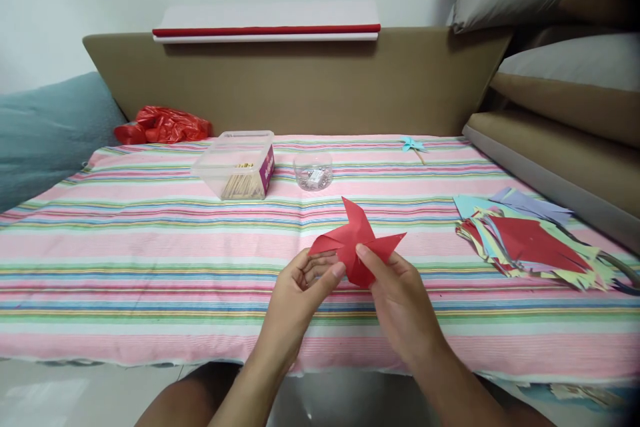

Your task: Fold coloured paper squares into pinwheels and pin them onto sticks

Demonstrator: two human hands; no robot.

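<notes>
A red paper pinwheel [357, 237] with folded pointed blades is held up just above the striped cloth [150, 247], near the middle front. My left hand [300, 290] grips its left side, thumb pressed toward the centre. My right hand [400, 300] pinches the lower right part, thumb on the paper's centre. Both hands are closed on the pinwheel.
A clear plastic box of thin wooden sticks [240, 163] and a small clear cup [313, 171] stand behind. A stack of cut coloured papers [530, 243] lies at the right. A small blue pinwheel [413, 144] and a red plastic bag [163, 125] lie at the back. Cushions [575, 80] rise on the right.
</notes>
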